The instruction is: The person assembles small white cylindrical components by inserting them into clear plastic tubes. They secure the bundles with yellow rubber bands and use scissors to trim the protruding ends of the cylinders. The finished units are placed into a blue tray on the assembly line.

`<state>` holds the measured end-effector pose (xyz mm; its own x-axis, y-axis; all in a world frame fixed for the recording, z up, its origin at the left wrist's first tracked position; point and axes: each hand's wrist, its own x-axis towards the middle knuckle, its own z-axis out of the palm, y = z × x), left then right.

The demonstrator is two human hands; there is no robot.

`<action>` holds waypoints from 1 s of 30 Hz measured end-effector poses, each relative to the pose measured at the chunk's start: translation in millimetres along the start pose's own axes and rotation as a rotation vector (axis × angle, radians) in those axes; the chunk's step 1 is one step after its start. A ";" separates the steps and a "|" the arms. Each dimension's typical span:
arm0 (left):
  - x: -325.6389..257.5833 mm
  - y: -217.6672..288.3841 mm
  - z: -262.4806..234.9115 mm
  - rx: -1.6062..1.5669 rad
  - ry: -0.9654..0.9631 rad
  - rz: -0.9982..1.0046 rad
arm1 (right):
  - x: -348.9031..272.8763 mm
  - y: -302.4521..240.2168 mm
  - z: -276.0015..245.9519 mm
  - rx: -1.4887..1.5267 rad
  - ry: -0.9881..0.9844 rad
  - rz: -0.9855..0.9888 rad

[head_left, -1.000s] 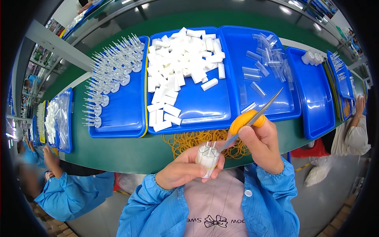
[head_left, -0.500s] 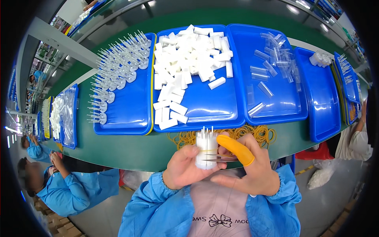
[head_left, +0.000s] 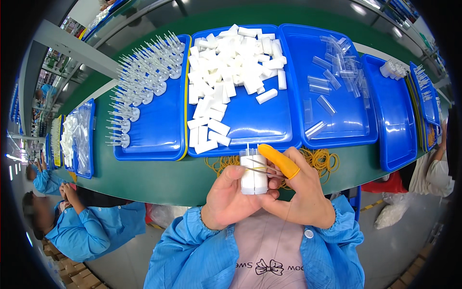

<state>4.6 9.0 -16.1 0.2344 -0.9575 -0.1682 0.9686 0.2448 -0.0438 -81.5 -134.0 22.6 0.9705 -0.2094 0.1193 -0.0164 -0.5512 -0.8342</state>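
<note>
Upright in my left hand (head_left: 225, 198) is a white cylindrical assembly (head_left: 254, 182), built of white blocks with thin pins sticking up at its top. Thumb and fingers close round its lower part. A thin yellow rubber band runs around its middle. My right hand (head_left: 302, 195) has an orange-yellow finger cot (head_left: 279, 160) on the index finger and grips metal tweezers (head_left: 264, 168). Their two points are spread apart across the front of the assembly, near the band. Some right fingers are hidden behind the assembly.
Blue trays hold pinned clear bases (head_left: 144, 77), white blocks (head_left: 231, 62) and clear tubes (head_left: 327, 77). Another blue tray (head_left: 394, 120) has a small white cluster (head_left: 393, 70). Yellow rubber bands (head_left: 321, 161) lie by the tray edges. A person in blue (head_left: 96, 226) sits at the left.
Both hands and the assembly have moved slightly up, toward the trays. The tweezers' points have shifted higher on the assembly and now stand visibly apart; the band also sits higher.
</note>
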 end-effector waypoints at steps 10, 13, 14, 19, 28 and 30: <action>0.7 1.7 -3.5 -0.013 -0.033 0.010 | 3.7 -0.4 0.1 0.045 -0.042 0.015; -0.2 2.6 -3.5 0.052 0.022 0.017 | 5.7 -1.8 -0.1 0.044 -0.049 0.021; -0.9 2.9 -3.4 0.084 0.051 0.022 | 5.9 -1.9 0.5 0.046 -0.049 0.020; -0.4 2.9 -4.4 0.120 0.076 0.038 | 7.3 -0.1 1.6 0.088 -0.036 0.025; -3.4 6.0 3.5 0.411 0.185 0.114 | 8.5 -3.7 3.3 0.158 0.044 0.019; -3.9 9.2 7.0 0.520 0.205 0.130 | 7.4 -3.8 0.0 0.159 0.092 -0.012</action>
<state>13.1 13.9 -8.9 0.3836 -0.8628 -0.3292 0.8585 0.2018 0.4715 -74.2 -133.5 26.6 0.9442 -0.2806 0.1723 0.0404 -0.4206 -0.9064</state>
